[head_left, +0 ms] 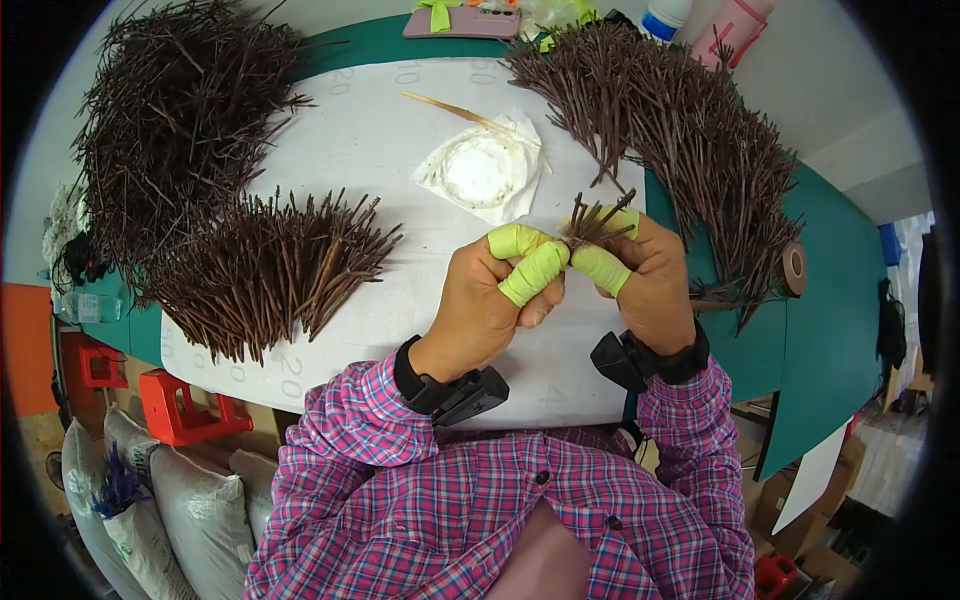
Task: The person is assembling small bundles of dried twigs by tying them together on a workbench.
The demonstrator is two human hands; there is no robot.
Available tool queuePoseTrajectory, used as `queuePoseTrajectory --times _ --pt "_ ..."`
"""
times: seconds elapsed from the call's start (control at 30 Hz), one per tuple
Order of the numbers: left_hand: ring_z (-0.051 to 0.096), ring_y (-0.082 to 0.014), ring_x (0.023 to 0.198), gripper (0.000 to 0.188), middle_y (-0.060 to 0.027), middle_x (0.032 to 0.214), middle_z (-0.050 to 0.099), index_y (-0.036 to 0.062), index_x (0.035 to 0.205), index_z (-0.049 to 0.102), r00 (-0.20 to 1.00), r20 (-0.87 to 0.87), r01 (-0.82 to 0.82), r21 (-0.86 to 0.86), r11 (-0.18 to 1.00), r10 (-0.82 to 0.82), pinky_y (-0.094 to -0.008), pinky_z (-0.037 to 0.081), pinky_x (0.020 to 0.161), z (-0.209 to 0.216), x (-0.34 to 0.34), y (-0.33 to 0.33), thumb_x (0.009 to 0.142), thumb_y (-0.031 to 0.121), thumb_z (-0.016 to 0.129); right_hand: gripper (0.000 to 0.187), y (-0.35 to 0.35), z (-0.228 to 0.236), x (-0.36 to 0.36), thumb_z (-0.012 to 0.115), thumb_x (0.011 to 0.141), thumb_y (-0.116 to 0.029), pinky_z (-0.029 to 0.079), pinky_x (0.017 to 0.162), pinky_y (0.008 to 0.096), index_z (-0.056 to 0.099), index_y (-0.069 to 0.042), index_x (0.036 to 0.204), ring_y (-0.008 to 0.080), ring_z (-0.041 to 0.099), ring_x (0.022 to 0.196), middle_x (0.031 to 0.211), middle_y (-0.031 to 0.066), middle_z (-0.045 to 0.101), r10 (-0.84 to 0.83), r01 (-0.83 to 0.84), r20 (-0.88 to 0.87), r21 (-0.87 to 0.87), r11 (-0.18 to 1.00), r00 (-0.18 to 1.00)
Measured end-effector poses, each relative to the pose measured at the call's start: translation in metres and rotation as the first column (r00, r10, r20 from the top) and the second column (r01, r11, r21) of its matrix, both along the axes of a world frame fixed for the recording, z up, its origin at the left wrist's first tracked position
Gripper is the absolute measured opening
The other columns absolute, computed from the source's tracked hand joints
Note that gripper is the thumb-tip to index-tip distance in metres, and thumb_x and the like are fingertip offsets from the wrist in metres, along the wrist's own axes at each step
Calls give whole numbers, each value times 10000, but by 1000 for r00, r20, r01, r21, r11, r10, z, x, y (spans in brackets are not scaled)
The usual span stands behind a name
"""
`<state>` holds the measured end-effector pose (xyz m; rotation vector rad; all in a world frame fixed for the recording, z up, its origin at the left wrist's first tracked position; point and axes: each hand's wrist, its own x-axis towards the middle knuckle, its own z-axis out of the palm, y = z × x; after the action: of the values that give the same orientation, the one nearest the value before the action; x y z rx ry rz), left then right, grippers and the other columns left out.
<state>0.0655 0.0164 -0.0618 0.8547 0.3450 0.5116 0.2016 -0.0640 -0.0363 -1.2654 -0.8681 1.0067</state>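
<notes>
My left hand (485,290) and my right hand (648,275) meet over the near right part of the white sheet. Yellow-green tape wraps several of their fingers. Between them is a small bunch of thin dark brown twigs (590,218), tips pointing up and away from me. Both hands are closed, pinching the bunch at its lower end, where the fingers hide most of it. Just beyond the hands, a round white patch (480,170) lies on crumpled white paper (520,140), with a thin pale stick (445,106) resting across the paper's far edge.
A tangled twig heap (185,110) stands far left, with an aligned row of twigs (275,270) nearer me. Another long twig pile (680,130) covers the right. A phone (470,23) and pink bottle (735,30) are at the back; a tape roll (793,268) is right.
</notes>
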Motion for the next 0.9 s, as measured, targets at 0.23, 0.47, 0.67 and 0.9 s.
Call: queuePoseTrajectory --times 0.23,0.47,0.67,0.9 --pt "352 -53 447 122 -13 604 489 42 872 518 1000 -2 19 29 999 -19 -180 274 415 -2 0 1 858 162 514 207 1 -9 2 586 757 33 437 720 208 540 18 959 88 543 795 864 28 576 39 -34 -87 58 998 995" --pt "377 -46 464 113 -10 617 514 25 873 524 996 -28 -89 26 996 90 -175 282 420 -1 2 -1 835 129 547 197 2 -9 -5 576 762 39 430 705 201 541 13 954 79 531 783 854 18 564 -66 59 69 101 993 995" --pt "398 -42 482 193 -7 641 534 8 975 537 985 -35 -170 27 985 170 -168 295 432 5 4 -4 806 90 581 180 1 -7 -5 579 781 -26 299 473 157 557 -20 960 7 430 581 763 -11 580 -55 53 39 53 997 998" --pt "407 -32 510 200 -3 663 550 -5 971 580 958 -94 -256 157 954 272 -161 314 450 2 3 -3 787 70 601 154 2 -10 -12 590 761 20 398 596 158 550 11 910 31 496 689 770 -9 559 -124 114 107 88 990 987"
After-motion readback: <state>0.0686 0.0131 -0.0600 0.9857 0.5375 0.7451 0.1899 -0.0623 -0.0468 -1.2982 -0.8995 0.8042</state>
